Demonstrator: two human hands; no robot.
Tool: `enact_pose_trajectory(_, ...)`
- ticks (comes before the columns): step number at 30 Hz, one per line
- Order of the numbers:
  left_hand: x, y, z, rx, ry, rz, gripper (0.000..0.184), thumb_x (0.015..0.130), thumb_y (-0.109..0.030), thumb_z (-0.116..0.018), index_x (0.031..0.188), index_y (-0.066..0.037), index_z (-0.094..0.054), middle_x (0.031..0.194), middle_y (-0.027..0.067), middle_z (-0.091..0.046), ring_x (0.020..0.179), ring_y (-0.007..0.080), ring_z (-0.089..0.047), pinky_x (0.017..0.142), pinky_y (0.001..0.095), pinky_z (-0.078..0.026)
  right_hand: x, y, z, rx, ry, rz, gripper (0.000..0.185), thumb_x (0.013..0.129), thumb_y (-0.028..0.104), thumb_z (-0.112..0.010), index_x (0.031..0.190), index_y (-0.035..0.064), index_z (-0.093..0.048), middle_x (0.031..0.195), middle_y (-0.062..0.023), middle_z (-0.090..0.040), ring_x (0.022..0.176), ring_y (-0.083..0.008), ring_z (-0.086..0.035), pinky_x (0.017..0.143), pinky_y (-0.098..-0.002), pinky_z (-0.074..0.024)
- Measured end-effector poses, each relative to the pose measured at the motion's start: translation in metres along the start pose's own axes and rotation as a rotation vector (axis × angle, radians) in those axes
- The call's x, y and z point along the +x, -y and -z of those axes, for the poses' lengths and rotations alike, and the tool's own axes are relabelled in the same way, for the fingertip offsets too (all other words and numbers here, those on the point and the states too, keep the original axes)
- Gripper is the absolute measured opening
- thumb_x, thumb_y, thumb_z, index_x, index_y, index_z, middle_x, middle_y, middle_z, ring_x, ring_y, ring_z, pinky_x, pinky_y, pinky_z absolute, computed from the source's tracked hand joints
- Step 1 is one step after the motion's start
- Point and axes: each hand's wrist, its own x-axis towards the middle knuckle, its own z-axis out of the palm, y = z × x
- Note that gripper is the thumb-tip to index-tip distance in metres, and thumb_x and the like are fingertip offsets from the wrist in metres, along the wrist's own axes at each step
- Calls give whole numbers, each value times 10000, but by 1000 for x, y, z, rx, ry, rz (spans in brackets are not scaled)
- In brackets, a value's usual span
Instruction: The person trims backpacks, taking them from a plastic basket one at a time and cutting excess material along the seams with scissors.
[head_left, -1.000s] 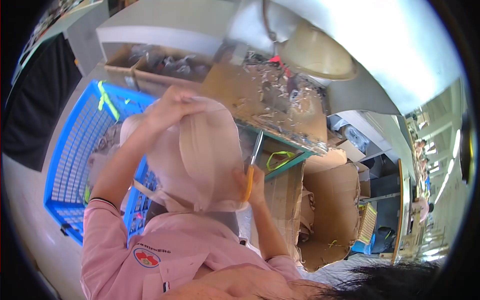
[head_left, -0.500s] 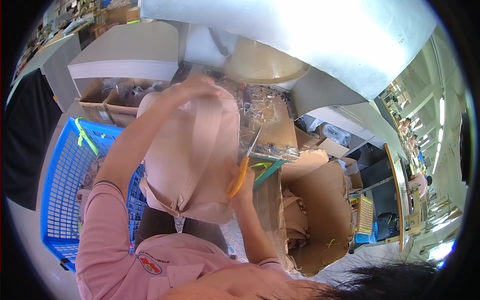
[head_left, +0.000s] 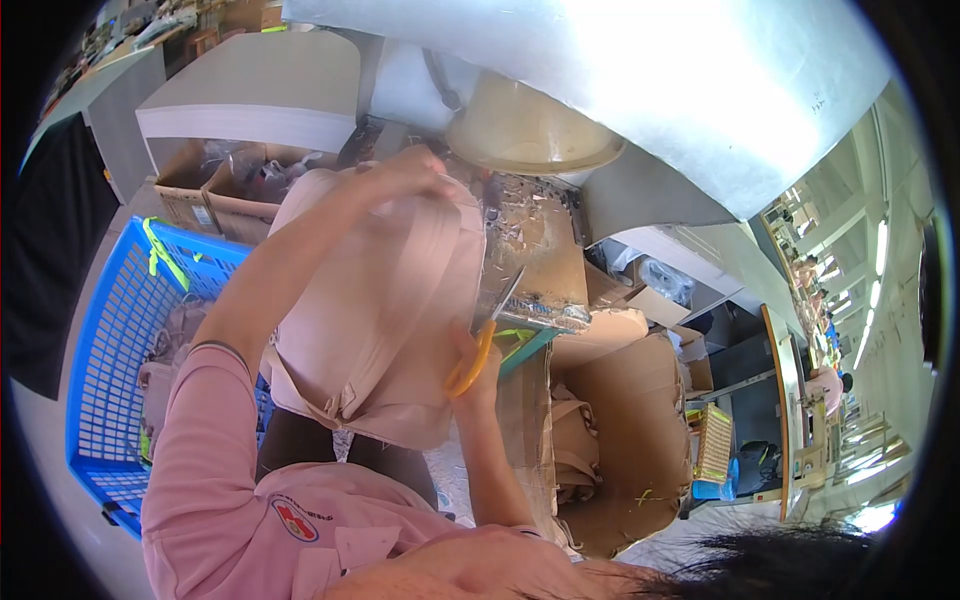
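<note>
A large pale pink fabric bag (head_left: 350, 290) with a strap across it is held up in front of my body. My left hand (head_left: 412, 172) grips its top edge, the fingers bent together on the fabric. At the bag's right side, my right hand (head_left: 476, 368) holds orange-handled scissors (head_left: 487, 340), their blades pointing up and right. The fingers of that hand are also against the bag's side edge, partly hidden by it. The lower corner of the bag hangs over my lap.
A blue basket (head_left: 100, 400) with fabric items stands at the left. Ahead is a worn worktop (head_left: 545, 245) covered with scraps. An open cardboard box (head_left: 640, 440) holding pink pieces is at the right. Smaller boxes (head_left: 240, 215) stand behind the basket.
The bag has turned and tilted, and its lower end has swung left. My left hand has moved up along its top. The scissors have shifted down and left with my right hand.
</note>
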Motion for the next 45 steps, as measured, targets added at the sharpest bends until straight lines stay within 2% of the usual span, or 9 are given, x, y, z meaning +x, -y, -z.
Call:
enact_pose_trajectory(8, -73, -17, -3, 50, -61, -367, 317, 757, -207, -647, 1006, -17, -599, 942, 64, -608, 894, 124, -565, 720, 234, -452, -28, -29, 26, -279, -78, 92, 110, 751, 91, -631, 743, 51, -529, 638, 50, -466, 557, -37, -452, 470, -200, -322)
enact_pose_trajectory(12, -165, 8, 0, 66, -893, -473, 247, 774, -133, -612, 997, -27, -599, 971, 96, -605, 885, 175, -557, 783, 308, -435, -39, -46, 55, -241, 75, 164, 153, 690, 61, -712, 754, 54, -574, 720, 62, -520, 631, -44, -461, 596, -185, -362)
enact_pose_trajectory(15, -229, 83, -5, -157, -1217, 117, 223, 802, -128, -570, 972, 14, -594, 873, 72, -614, 758, 156, -556, 685, 288, -447, -50, -52, 62, -223, 155, 134, 178, 676, 88, -724, 774, 45, -582, 732, 57, -525, 653, -42, -464, 606, -197, -371)
enact_pose_trajectory(18, -267, 118, -28, -623, -981, 625, 232, 838, -159, -502, 971, 1, -605, 834, 65, -611, 746, 134, -561, 651, 280, -454, -50, -64, 69, -274, 211, 161, 198, 671, 119, -677, 823, 33, -584, 767, 27, -545, 684, -86, -490, 639, -225, -391)
enact_pose_trajectory(23, -297, 168, -89, -1189, -500, 458, 472, 920, -368, -377, 1260, -41, -413, 1247, 97, -469, 1134, 200, -450, 988, 325, -309, -51, -81, 76, -140, 217, 107, 311, 654, 105, -625, 946, 17, -564, 896, -32, -565, 804, -134, -527, 732, -253, -410)
enact_pose_trajectory(28, -316, 155, -66, -1349, -62, 200, 420, 864, -305, -504, 1170, -17, -505, 1157, 107, -542, 1057, 201, -518, 944, 346, -372, -64, -70, 68, 12, 207, 139, 427, 640, 101, -623, 1049, 12, -536, 1002, -60, -569, 927, -179, -540, 852, -296, -400)
enact_pose_trajectory(37, -290, 76, -33, -822, -789, 263, 272, 852, -280, -564, 819, -18, -631, 671, -6, -586, 575, 60, -515, 540, 212, -407, -43, -93, 93, -502, 209, 180, 188, 727, 109, -602, 873, -2, -560, 802, -54, -572, 773, -137, -525, 704, -270, -416)
enact_pose_trajectory(41, -294, 0, 18, -256, -647, 221, 330, 881, -249, -529, 620, -47, -521, 529, -46, -481, 509, 6, -431, 434, 205, -309, -25, -99, 90, -630, 213, 415, 93, 755, 63, -590, 710, 0, -537, 603, -7, -507, 583, -97, -479, 537, -242, -410)
enact_pose_trajectory(45, -290, -4, 20, 541, -455, -202, 308, 780, -186, -591, 575, -21, -430, 511, 93, -446, 490, 252, -470, 504, 345, -343, -29, -33, 80, -757, 169, 476, 181, 726, 99, -644, 821, -10, -537, 673, -15, -515, 599, -82, -463, 524, -227, -378)
